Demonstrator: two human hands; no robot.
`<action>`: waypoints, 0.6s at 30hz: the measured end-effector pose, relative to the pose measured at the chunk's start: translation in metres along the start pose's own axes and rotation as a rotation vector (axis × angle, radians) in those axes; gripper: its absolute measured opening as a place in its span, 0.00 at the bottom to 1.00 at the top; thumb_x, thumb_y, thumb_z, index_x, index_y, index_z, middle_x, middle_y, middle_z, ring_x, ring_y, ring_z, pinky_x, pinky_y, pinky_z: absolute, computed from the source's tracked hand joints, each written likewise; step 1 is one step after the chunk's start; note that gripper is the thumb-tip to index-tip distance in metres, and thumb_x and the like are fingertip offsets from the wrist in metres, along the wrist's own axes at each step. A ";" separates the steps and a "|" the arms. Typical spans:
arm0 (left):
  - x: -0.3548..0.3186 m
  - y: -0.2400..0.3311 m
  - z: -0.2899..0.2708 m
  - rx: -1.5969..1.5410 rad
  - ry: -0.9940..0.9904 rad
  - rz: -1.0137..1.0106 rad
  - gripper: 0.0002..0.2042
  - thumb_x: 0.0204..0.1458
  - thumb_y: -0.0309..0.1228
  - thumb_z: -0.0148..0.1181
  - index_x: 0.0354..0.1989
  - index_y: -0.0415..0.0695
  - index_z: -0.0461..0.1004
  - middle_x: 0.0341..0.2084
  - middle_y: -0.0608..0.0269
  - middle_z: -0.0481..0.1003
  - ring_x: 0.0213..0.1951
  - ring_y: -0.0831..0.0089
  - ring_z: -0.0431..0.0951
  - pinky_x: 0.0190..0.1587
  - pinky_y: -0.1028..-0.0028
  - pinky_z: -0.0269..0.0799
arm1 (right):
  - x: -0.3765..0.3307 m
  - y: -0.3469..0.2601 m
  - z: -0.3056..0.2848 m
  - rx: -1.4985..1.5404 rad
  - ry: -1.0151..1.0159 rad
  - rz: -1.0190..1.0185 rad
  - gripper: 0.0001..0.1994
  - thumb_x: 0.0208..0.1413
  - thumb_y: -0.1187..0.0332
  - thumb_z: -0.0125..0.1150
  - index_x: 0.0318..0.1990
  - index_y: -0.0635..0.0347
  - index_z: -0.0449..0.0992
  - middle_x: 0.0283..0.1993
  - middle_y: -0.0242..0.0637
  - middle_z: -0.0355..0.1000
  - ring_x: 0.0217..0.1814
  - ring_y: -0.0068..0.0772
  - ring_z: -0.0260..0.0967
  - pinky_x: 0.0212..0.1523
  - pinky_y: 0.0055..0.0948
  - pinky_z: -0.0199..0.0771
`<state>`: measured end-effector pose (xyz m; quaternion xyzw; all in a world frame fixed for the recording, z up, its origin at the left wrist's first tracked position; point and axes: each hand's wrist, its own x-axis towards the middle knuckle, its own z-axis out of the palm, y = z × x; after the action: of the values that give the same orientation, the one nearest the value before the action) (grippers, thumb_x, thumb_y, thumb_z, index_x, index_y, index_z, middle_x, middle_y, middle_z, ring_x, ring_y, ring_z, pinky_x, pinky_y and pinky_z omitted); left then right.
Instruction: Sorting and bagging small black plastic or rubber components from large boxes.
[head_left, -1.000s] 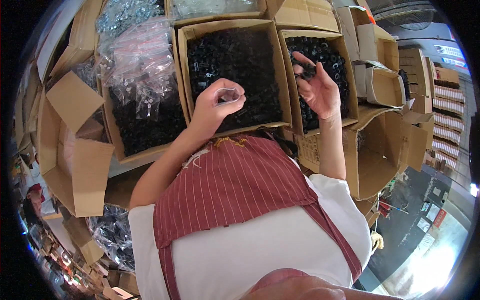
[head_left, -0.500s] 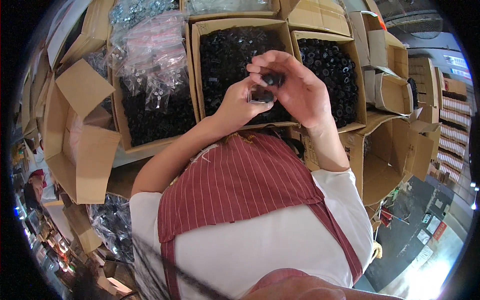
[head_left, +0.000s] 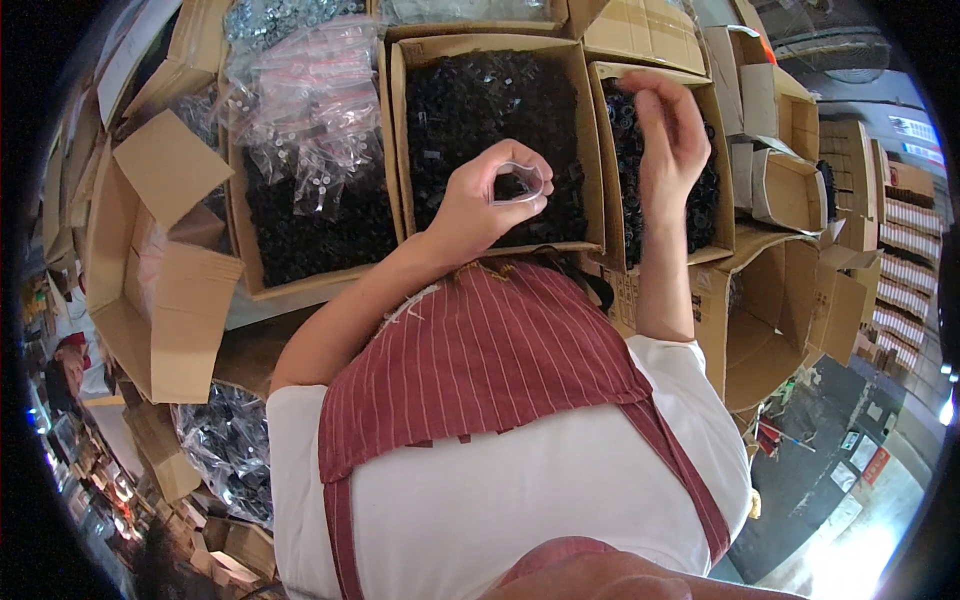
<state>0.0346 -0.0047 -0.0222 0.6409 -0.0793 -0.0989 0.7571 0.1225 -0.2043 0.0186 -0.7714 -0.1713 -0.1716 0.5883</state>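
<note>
From the head view, your left hand (head_left: 490, 200) is raised over the middle box (head_left: 490, 140) of black parts, its grip pinched on a small clear bag (head_left: 520, 183). Your right hand (head_left: 670, 135) hovers over the box to the right (head_left: 655, 170), fingertips drawn together; whether they hold anything, you cannot tell. Three open boxes of black parts sit side by side.
</note>
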 end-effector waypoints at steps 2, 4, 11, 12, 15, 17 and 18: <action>0.000 0.004 0.003 -0.033 0.057 -0.032 0.11 0.50 0.19 0.63 0.41 0.43 0.73 0.37 0.66 0.75 0.42 0.76 0.74 0.48 0.74 0.70 | 0.013 0.075 -0.035 -0.470 -0.034 -0.037 0.12 0.58 0.76 0.58 0.50 0.60 0.77 0.46 0.45 0.75 0.50 0.44 0.74 0.51 0.36 0.73; 0.002 0.002 0.005 -0.055 0.033 -0.057 0.11 0.50 0.19 0.63 0.41 0.43 0.73 0.36 0.65 0.75 0.42 0.76 0.74 0.48 0.74 0.70 | -0.005 0.152 -0.059 -0.702 -0.258 0.016 0.20 0.57 0.69 0.61 0.58 0.58 0.72 0.57 0.55 0.68 0.61 0.57 0.65 0.61 0.46 0.67; 0.001 -0.007 -0.002 -0.060 0.032 -0.097 0.11 0.50 0.21 0.63 0.42 0.43 0.73 0.36 0.65 0.75 0.42 0.77 0.74 0.47 0.74 0.71 | -0.029 0.129 -0.062 -0.718 -0.680 0.265 0.31 0.59 0.68 0.59 0.70 0.52 0.58 0.63 0.54 0.64 0.67 0.57 0.60 0.65 0.44 0.64; 0.002 -0.008 -0.003 -0.057 0.028 -0.092 0.11 0.50 0.21 0.63 0.42 0.43 0.73 0.36 0.65 0.75 0.42 0.77 0.74 0.47 0.74 0.71 | -0.026 0.127 -0.063 -0.720 -0.673 0.270 0.31 0.59 0.68 0.59 0.70 0.52 0.58 0.63 0.54 0.64 0.67 0.57 0.60 0.65 0.44 0.64; 0.004 -0.010 0.005 -0.045 0.012 -0.079 0.11 0.50 0.21 0.62 0.42 0.43 0.73 0.36 0.65 0.75 0.43 0.76 0.74 0.47 0.74 0.71 | -0.019 0.132 -0.065 -0.694 -0.690 0.196 0.31 0.57 0.69 0.60 0.68 0.54 0.60 0.62 0.53 0.66 0.65 0.55 0.63 0.63 0.41 0.65; 0.003 -0.008 0.010 -0.089 0.022 -0.109 0.11 0.50 0.21 0.62 0.42 0.43 0.73 0.36 0.65 0.75 0.43 0.76 0.74 0.48 0.74 0.71 | -0.011 0.137 -0.054 -0.642 -0.702 0.195 0.32 0.54 0.70 0.62 0.67 0.53 0.60 0.62 0.52 0.67 0.65 0.53 0.64 0.63 0.41 0.66; 0.003 -0.008 0.012 -0.134 0.039 -0.140 0.11 0.50 0.21 0.62 0.42 0.43 0.73 0.35 0.66 0.75 0.43 0.76 0.74 0.48 0.74 0.71 | -0.011 0.136 -0.053 -0.665 -0.668 0.183 0.30 0.52 0.71 0.63 0.64 0.53 0.63 0.58 0.51 0.71 0.63 0.53 0.67 0.60 0.40 0.69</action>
<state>0.0345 -0.0179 -0.0277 0.5945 -0.0129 -0.1439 0.7910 0.1729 -0.2901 -0.0891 -0.9427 -0.2179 0.0927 0.2349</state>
